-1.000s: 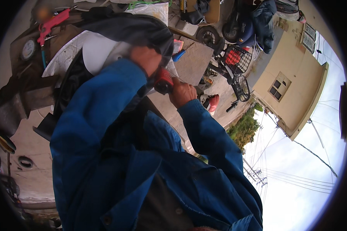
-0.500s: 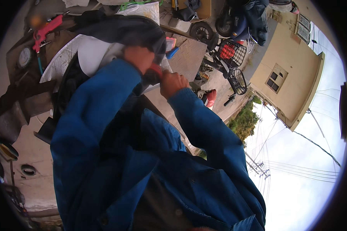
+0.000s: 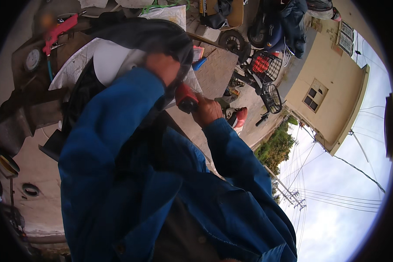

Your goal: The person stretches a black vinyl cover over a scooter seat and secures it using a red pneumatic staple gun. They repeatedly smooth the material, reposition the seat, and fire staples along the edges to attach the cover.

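Observation:
A broad, black, curved rubber piece like a tyre (image 3: 131, 31) lies before me, bending around a smooth white curved part (image 3: 107, 61). My left hand (image 3: 162, 68), slightly blurred, is closed at the inner side of the black rubber; its fingertips are hidden. In my right hand (image 3: 208, 112) is a red tool with a black end (image 3: 185, 94), its kind unclear. The fingers wrap round it, and it stands apart from my left hand, beside the rubber's right edge.
A pink-red air gun (image 3: 59, 34) with a round gauge (image 3: 32, 60) and teal hose lies at the left. Beyond my right hand are a patterned metal plate (image 3: 218, 65), a blue-handled object (image 3: 199, 64) and a bicycle with black baskets (image 3: 266, 70). A cardboard box (image 3: 235, 12) stands at the far side.
My right hand has drawn back toward me and to the right with the red tool, opening a gap from my left hand. The left hand stays at the black rubber.

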### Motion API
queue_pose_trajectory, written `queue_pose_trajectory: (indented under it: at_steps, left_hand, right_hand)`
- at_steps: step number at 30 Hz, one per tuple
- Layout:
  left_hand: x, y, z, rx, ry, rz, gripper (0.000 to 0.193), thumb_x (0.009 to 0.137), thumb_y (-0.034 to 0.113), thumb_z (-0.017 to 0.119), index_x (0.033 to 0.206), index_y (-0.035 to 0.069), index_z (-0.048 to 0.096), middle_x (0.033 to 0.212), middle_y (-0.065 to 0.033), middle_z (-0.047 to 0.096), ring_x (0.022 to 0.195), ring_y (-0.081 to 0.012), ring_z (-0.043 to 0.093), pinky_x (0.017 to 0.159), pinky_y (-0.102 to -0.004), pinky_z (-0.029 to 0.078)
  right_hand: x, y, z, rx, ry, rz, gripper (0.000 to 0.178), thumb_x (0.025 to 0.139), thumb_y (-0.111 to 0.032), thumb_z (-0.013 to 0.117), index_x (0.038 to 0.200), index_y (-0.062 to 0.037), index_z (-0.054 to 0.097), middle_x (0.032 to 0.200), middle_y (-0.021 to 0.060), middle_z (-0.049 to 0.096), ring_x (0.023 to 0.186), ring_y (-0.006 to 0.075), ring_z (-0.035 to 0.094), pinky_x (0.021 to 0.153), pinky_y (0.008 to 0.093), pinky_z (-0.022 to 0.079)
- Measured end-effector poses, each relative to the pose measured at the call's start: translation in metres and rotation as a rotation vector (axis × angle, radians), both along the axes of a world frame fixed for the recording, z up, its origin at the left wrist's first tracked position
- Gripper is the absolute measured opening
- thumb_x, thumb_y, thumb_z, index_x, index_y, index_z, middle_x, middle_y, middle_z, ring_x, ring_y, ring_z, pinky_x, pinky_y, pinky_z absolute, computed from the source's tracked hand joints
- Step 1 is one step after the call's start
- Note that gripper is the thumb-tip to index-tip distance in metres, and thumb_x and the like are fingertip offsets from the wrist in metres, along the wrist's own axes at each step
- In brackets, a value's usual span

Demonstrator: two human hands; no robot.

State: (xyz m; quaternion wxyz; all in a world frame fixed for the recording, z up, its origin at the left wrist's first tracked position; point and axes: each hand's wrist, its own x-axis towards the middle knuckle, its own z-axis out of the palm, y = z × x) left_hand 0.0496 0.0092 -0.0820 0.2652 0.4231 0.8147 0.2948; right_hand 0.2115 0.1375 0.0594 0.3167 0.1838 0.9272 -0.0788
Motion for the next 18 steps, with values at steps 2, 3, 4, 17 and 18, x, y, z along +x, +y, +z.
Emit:
queue_pose_trajectory:
  at_steps: [2, 3, 4, 17, 18]
  left_hand:
    - [0.005, -0.002, 0.001, 0.008, -0.011, -0.005, 0.018, 0.088, 0.019, 0.068, 0.083, 0.013, 0.084, 0.085, -0.014, 0.078, 0.08, -0.0324, 0.079, 0.069, -0.0453, 0.061]
    - [0.003, -0.002, 0.001, 0.015, -0.014, 0.006, 0.018, 0.088, 0.02, 0.068, 0.083, 0.013, 0.084, 0.085, -0.0138, 0.078, 0.08, -0.0324, 0.079, 0.069, -0.0454, 0.06]
    - [0.002, -0.002, 0.001, 0.022, -0.018, 0.017, 0.017, 0.088, 0.02, 0.069, 0.083, 0.014, 0.084, 0.084, -0.0137, 0.078, 0.08, -0.0324, 0.079, 0.069, -0.0455, 0.06]
    - [0.001, 0.002, 0.0, -0.038, -0.006, -0.038, 0.021, 0.09, 0.022, 0.066, 0.082, 0.015, 0.084, 0.088, -0.0134, 0.079, 0.082, -0.0323, 0.079, 0.07, -0.0453, 0.061]
    - [0.003, 0.002, 0.001, -0.033, -0.001, -0.027, 0.021, 0.09, 0.022, 0.066, 0.083, 0.014, 0.084, 0.088, -0.0137, 0.079, 0.082, -0.0325, 0.079, 0.07, -0.0456, 0.061]
  right_hand:
    - [-0.015, -0.006, 0.0, 0.017, -0.112, -0.038, 0.029, 0.088, -0.015, 0.071, 0.116, -0.0097, 0.069, 0.087, 0.0266, 0.074, 0.086, 0.048, 0.073, 0.078, 0.056, 0.059]
    - [-0.018, -0.006, 0.0, 0.024, -0.147, -0.011, 0.028, 0.09, -0.017, 0.07, 0.117, -0.0096, 0.068, 0.087, 0.0266, 0.074, 0.085, 0.048, 0.074, 0.076, 0.0563, 0.059]
    - [-0.02, -0.007, 0.0, 0.032, -0.182, 0.017, 0.028, 0.092, -0.018, 0.068, 0.118, -0.0095, 0.067, 0.087, 0.0265, 0.075, 0.083, 0.0479, 0.074, 0.075, 0.0567, 0.059]
    - [-0.065, -0.03, -0.006, 0.17, -0.417, 0.012, 0.02, 0.094, -0.016, 0.062, 0.109, -0.005, 0.07, 0.1, 0.029, 0.076, 0.094, 0.0501, 0.075, 0.088, 0.0577, 0.06]
    - [-0.062, -0.026, -0.005, 0.154, -0.399, -0.006, 0.022, 0.093, -0.015, 0.063, 0.111, -0.0057, 0.071, 0.1, 0.0282, 0.076, 0.095, 0.0494, 0.075, 0.088, 0.0574, 0.06]
